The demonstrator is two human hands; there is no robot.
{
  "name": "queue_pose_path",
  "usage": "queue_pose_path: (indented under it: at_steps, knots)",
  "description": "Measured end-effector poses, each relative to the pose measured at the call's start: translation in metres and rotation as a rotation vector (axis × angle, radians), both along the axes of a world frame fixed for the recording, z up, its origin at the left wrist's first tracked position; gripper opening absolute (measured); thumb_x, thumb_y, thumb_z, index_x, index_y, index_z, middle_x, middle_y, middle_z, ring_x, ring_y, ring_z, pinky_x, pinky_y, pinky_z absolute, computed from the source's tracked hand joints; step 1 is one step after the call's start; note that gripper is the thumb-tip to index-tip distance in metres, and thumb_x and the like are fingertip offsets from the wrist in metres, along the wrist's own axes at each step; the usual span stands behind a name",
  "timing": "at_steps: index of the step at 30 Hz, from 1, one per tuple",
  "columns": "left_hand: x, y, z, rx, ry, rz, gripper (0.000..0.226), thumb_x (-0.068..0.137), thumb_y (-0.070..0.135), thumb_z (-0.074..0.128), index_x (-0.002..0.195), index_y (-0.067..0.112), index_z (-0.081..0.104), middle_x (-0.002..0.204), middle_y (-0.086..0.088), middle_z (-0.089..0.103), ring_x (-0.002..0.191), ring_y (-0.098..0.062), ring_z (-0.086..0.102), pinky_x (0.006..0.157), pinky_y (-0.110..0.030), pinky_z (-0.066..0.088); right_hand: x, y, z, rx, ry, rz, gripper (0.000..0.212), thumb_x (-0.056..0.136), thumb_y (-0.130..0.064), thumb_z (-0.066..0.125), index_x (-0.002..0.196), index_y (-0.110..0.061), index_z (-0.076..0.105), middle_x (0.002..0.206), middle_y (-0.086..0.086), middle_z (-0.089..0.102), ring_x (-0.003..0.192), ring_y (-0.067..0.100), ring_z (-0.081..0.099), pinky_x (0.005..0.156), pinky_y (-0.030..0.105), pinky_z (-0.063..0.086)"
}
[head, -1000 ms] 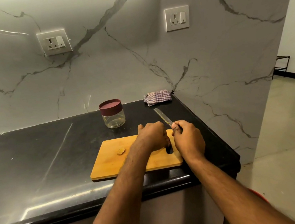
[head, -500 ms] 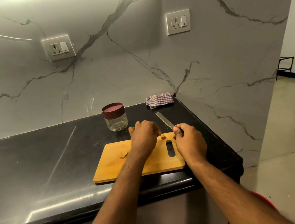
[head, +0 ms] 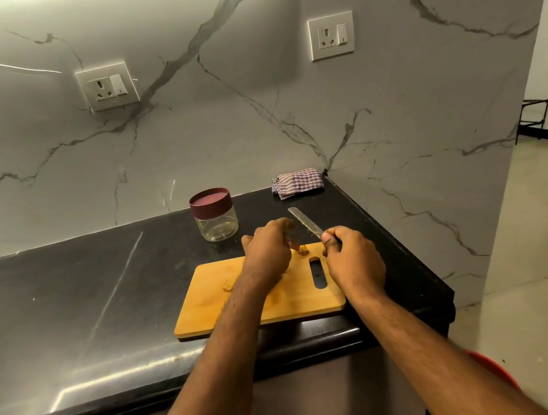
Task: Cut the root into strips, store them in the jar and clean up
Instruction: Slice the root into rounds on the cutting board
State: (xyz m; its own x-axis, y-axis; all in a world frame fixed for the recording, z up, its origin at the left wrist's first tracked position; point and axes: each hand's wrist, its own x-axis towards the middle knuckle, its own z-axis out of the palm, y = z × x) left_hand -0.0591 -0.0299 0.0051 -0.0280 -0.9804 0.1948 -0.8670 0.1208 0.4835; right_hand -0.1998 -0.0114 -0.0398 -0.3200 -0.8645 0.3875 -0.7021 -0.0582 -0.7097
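Note:
A wooden cutting board [head: 208, 305] lies near the counter's front edge. My right hand [head: 355, 263] grips the handle of a knife [head: 304, 222] whose blade points away, with root fibres stuck on it. My left hand [head: 266, 253] hovers over the board's far edge with curled fingers next to a small root piece [head: 303, 250]; what it holds is hidden. Another root slice [head: 228, 285] lies on the board, partly behind my left forearm. A clear jar [head: 215, 219] with a maroon lid on stands behind the board.
A folded checked cloth [head: 297, 183] lies in the back corner of the black counter [head: 69, 294]. The counter ends just right of the board, with open floor beyond. Two wall sockets sit on the marble backsplash. A red object [head: 492, 370] shows low right.
My left hand has moved back and left from the board's slot, uncovering a small root piece by the knife. The right hand and knife stay nearly still.

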Motion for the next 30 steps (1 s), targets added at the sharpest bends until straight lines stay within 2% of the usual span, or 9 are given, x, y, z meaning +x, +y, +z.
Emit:
queue_pose_path:
  at_steps: [4, 8, 13, 16, 24, 30]
  knots:
    - [-0.003, 0.001, -0.004, 0.001, 0.06, 0.021, 0.056, 0.097, 0.0, 0.053, 0.145, 0.026, 0.042, 0.108, 0.008, 0.072, 0.119, -0.016, 0.057, 0.106, -0.041, 0.025, 0.002, 0.0, 0.001, 0.01, 0.009, 0.0, 0.018, 0.097, -0.041, 0.046, 0.102, -0.031, 0.061, 0.085, -0.013, 0.066, 0.074, 0.003, 0.057, 0.051, 0.02, 0.034]
    - [0.001, 0.009, -0.002, -0.077, 0.052, 0.093, 0.054, 0.098, 0.002, 0.053, 0.147, 0.022, 0.04, 0.114, 0.004, 0.072, 0.122, -0.018, 0.056, 0.107, -0.043, 0.027, 0.001, 0.003, 0.003, 0.001, 0.02, 0.016, 0.017, 0.097, -0.041, 0.047, 0.1, -0.031, 0.061, 0.084, -0.012, 0.066, 0.072, 0.003, 0.056, 0.05, 0.019, 0.033]
    - [0.021, 0.022, -0.003, -0.128, 0.1, 0.119, 0.05, 0.098, 0.007, 0.058, 0.144, 0.024, 0.046, 0.114, 0.006, 0.072, 0.121, -0.016, 0.057, 0.101, -0.038, 0.025, 0.002, 0.008, 0.004, -0.049, 0.03, 0.035, 0.015, 0.097, -0.039, 0.049, 0.098, -0.03, 0.061, 0.083, -0.012, 0.065, 0.075, 0.006, 0.059, 0.055, 0.024, 0.044]
    - [0.033, 0.037, -0.006, -0.123, 0.124, 0.142, 0.05, 0.096, 0.021, 0.065, 0.142, 0.025, 0.048, 0.115, 0.007, 0.071, 0.12, -0.014, 0.056, 0.101, -0.039, 0.024, 0.005, 0.012, 0.005, -0.086, 0.054, 0.042, 0.016, 0.096, -0.038, 0.05, 0.099, -0.028, 0.062, 0.086, -0.011, 0.065, 0.074, 0.006, 0.058, 0.059, 0.028, 0.051]
    - [0.046, 0.071, -0.016, -0.174, 0.144, 0.184, 0.049, 0.096, 0.032, 0.065, 0.141, 0.028, 0.05, 0.12, 0.01, 0.068, 0.131, -0.017, 0.044, 0.107, -0.042, 0.024, 0.019, 0.036, 0.012, -0.234, 0.262, 0.055, 0.018, 0.096, -0.035, 0.052, 0.105, -0.025, 0.062, 0.09, -0.007, 0.065, 0.079, 0.009, 0.058, 0.059, 0.025, 0.048]
    - [0.067, 0.081, -0.019, -0.217, 0.154, 0.189, 0.036, 0.101, 0.035, 0.055, 0.137, 0.026, 0.057, 0.133, 0.005, 0.063, 0.133, -0.017, 0.045, 0.111, -0.044, 0.023, 0.039, 0.052, 0.005, -0.27, 0.42, 0.119, 0.015, 0.095, -0.035, 0.052, 0.105, -0.027, 0.061, 0.088, -0.009, 0.061, 0.08, 0.009, 0.054, 0.065, 0.028, 0.047]
